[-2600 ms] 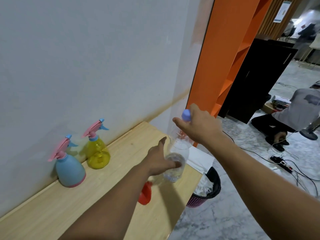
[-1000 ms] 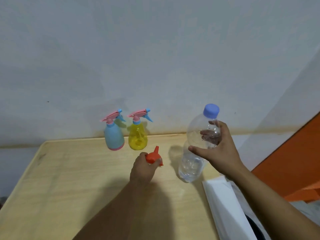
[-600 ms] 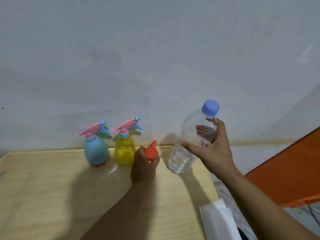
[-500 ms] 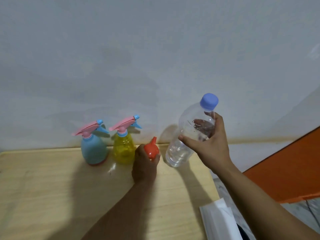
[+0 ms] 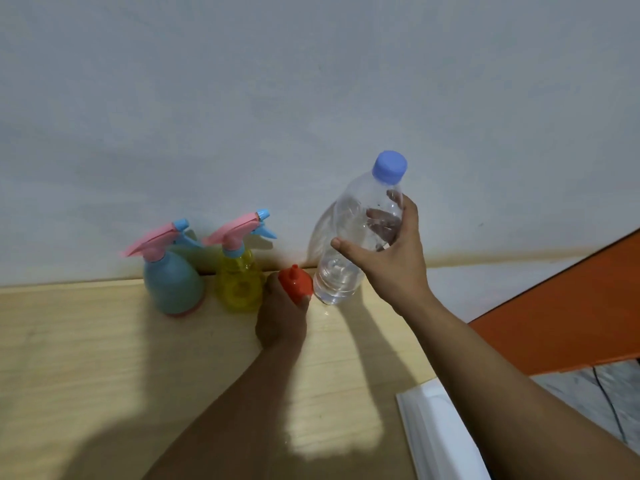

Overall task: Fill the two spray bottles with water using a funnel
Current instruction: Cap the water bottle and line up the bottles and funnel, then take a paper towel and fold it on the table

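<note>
Gripping the red funnel, the left hand is hovering beside the yellow spray bottle. Curled fingers of the right hand are holding the capped water bottle tilted.

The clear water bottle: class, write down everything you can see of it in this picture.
The clear water bottle is see-through plastic with a ribbed lower body and a blue screw cap, still on. Some water sits in its lower part. It leans, cap up and to the right. The right hand holds it round the upper body, fingers showing through the plastic. Its base is low over the wooden table, beside the orange funnel; whether it touches either I cannot tell.
</note>
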